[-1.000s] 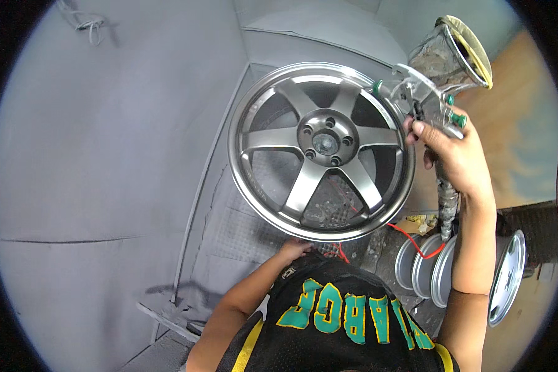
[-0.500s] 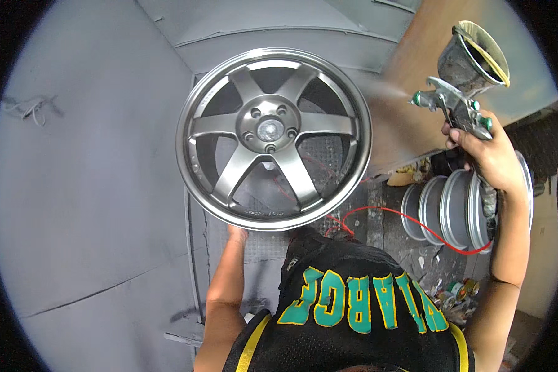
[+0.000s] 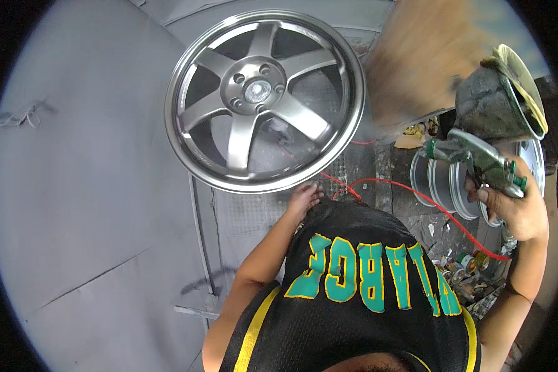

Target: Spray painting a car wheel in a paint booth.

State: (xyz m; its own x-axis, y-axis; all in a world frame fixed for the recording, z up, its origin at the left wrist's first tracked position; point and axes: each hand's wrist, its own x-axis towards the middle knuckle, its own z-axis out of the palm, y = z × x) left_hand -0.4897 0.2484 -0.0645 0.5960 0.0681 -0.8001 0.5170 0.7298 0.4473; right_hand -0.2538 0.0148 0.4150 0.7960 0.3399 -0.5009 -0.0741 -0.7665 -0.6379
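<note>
A silver six-spoke wheel rim [image 3: 242, 146] stands raised in front of me, its face tilted toward me. Just under its lower edge is my left hand [image 3: 305, 197], fingers loosely bent and partly apart, with nothing visible in them. I cannot tell whether it touches the rim. My right hand [image 3: 521, 211] is wrapped round the handle of a spray gun [image 3: 477, 158], off to the right of the rim. On top of the gun sits a stained paint cup [image 3: 487, 102] with a yellowish edge. No clear spray fan shows at the nozzle.
A red air hose [image 3: 440, 220] runs across the floor toward my right arm. Several more rims [image 3: 440, 180] lie in a row behind the gun. Cans [image 3: 468, 263] and litter crowd the lower right. A grey sheeted wall [image 3: 93, 186] fills the left; a brown panel [image 3: 421, 68] stands behind.
The rim has turned, and it appears higher in view. My left hand has moved right along its lower edge. The spray gun has shifted right and lower; its visible mist jet is gone.
</note>
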